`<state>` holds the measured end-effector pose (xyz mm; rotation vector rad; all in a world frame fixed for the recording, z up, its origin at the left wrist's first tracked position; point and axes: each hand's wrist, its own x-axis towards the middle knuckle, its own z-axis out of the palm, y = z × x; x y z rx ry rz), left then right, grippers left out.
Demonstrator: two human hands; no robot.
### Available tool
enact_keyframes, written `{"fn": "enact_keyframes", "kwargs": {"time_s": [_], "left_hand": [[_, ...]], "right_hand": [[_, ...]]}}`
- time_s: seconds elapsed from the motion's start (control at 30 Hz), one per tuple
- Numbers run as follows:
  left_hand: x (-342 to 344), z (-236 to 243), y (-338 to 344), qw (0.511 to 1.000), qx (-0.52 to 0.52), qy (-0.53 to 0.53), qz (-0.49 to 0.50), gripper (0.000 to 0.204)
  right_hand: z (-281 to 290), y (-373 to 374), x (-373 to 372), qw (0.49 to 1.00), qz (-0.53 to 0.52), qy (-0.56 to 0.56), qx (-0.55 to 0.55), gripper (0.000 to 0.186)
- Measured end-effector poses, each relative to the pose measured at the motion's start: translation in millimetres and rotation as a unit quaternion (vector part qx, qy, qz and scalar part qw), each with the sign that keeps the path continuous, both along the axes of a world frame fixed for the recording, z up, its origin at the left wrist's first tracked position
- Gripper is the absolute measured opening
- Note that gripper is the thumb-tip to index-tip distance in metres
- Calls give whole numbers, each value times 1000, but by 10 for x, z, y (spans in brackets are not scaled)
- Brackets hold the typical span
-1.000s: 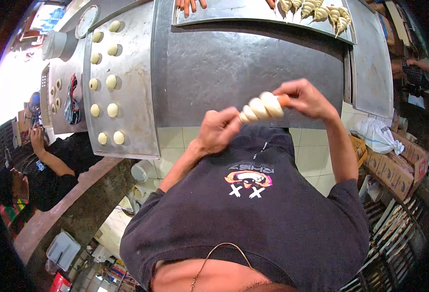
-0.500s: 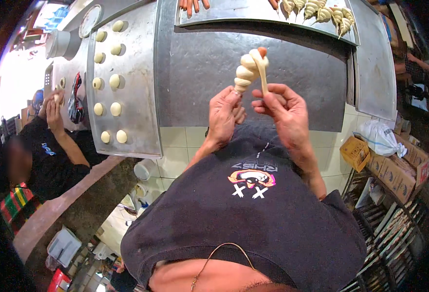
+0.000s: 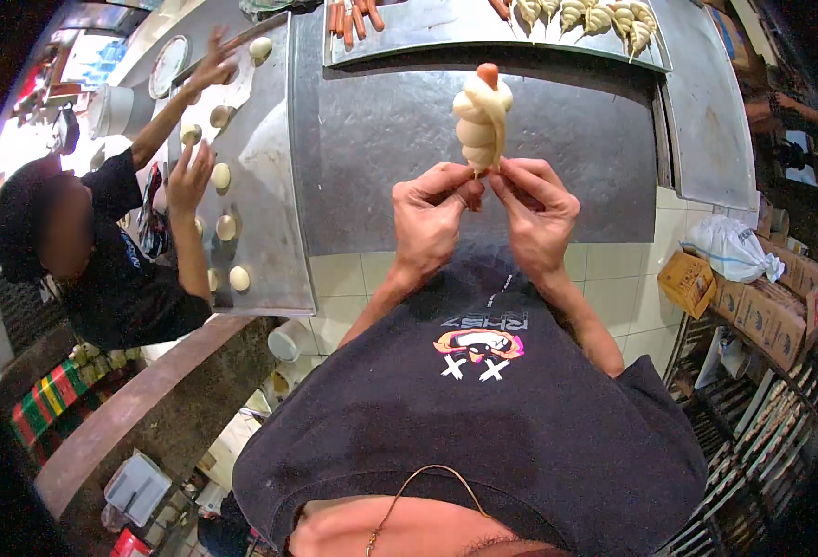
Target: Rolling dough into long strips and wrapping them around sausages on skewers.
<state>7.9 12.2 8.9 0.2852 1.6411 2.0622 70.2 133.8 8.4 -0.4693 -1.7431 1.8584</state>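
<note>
Upright between my hands stands a sausage on a stick, wound in a spiral of pale dough [image 3: 476, 125], its orange tip [image 3: 489, 74] showing at the top. My left hand [image 3: 427, 218] is closed round the stick just below the dough. Fingers of my right hand [image 3: 541, 213] pinch the lower end of a dough strand [image 3: 496, 125] that runs down over the coils. The fingertips of both hands almost meet at the base. Beyond them, a metal tray [image 3: 502, 56] carries several dough-wrapped sausages [image 3: 583, 19] at its right and bare sausages [image 3: 353, 20] at its left.
A grey metal worktop [image 3: 381, 121] lies under my hands. On the left, a large tray [image 3: 274, 269] bears several dough balls [image 3: 227, 227], with a co-worker's hands [image 3: 191, 176] over it. Cardboard boxes [image 3: 757, 316], a white bag [image 3: 729, 251] and a rack [image 3: 752, 464] stand at the right.
My right hand has come down and inward beside my left, bringing the dough strand against the coils. The co-worker has leaned in, with both arms now reaching over the left tray.
</note>
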Motion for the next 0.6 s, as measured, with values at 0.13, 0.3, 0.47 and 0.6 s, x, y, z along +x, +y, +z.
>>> {"fn": "enact_keyframes", "kwargs": {"time_s": [0.13, 0.3, 0.47, 0.6], "left_hand": [[21, 113, 84, 999, -29, 27, 29, 17], [-12, 9, 130, 996, 40, -66, 48, 24], [-19, -124, 113, 991, 62, -87, 85, 16], [-9, -164, 126, 989, 103, -64, 87, 11]], "right_hand": [[41, -2, -87, 998, 9, 14, -65, 23], [9, 6, -176, 1000, 3, 4, 18, 23], [46, -17, -165, 989, 18, -11, -144, 20], [13, 123, -198, 993, 29, -15, -114, 17]]}}
